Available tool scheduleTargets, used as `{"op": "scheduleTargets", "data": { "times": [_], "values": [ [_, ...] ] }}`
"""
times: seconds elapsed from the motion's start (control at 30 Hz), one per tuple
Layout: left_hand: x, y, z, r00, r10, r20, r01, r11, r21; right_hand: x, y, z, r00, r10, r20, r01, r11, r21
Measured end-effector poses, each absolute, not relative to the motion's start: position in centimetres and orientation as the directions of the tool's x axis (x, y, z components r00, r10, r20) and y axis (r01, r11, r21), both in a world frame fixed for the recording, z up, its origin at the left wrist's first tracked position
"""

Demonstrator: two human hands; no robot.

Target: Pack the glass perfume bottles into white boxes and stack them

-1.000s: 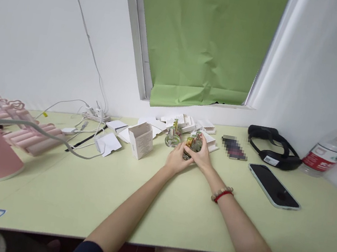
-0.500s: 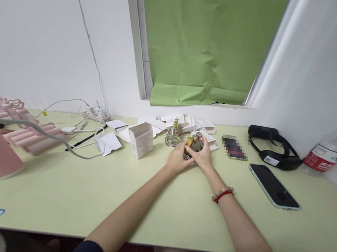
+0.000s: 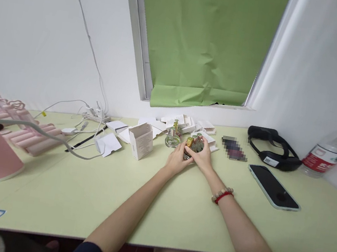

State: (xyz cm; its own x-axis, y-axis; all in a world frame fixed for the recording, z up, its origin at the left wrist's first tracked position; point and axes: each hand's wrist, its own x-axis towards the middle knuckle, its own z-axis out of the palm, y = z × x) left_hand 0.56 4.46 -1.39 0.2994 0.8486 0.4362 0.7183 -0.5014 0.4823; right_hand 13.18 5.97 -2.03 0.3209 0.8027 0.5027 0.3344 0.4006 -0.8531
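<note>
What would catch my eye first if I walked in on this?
Probably the big green sheet covering the window above the desk. Next, at the desk's far side, both hands, left and right, cupped around small glass bottles with gold and green caps. Then the red-capped plastic bottle at the right and the pink rollers at the left.

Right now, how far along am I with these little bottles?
Done, it seems: other bottles grouped by the loose white packaging. In hand: capped bottles, your left hand and right hand around them. Possibly left: the upright white box; its contents are hidden.
</note>
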Motion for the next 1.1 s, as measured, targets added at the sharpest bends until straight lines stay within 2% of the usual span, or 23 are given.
{"op": "scheduleTargets", "data": {
  "times": [0.33, 0.57, 0.77, 0.87, 1.0, 1.1],
  "values": [
    [0.8, 4.7, -1.5, 0.311, 0.845, 0.434, 0.66, -0.521, 0.541, 12.5, 5.6, -1.6, 0.422, 0.749, 0.511, 0.43, 0.331, -0.84],
    [0.7, 5.4, -2.2, 0.308, 0.851, 0.426, 0.668, -0.512, 0.54, 12.9, 5.6, -2.0, 0.352, 0.765, 0.539, 0.526, 0.314, -0.79],
    [0.3, 6.0, -2.4, 0.352, 0.811, 0.467, 0.616, -0.577, 0.537, 12.6, 5.2, -1.8, 0.406, 0.759, 0.51, 0.554, 0.24, -0.798],
    [0.3, 5.8, -2.3, 0.374, 0.787, 0.491, 0.632, -0.604, 0.486, 12.6, 5.3, -1.6, 0.472, 0.731, 0.493, 0.549, 0.194, -0.813],
    [0.7, 5.0, -1.8, 0.425, 0.768, 0.478, 0.712, -0.61, 0.347, 13.1, 5.5, -1.7, 0.539, 0.702, 0.466, 0.558, 0.118, -0.822],
    [0.9, 4.5, -1.4, 0.384, 0.789, 0.479, 0.762, -0.564, 0.318, 13.4, 5.6, -2.0, 0.544, 0.687, 0.482, 0.564, 0.126, -0.816]
  ]
}}
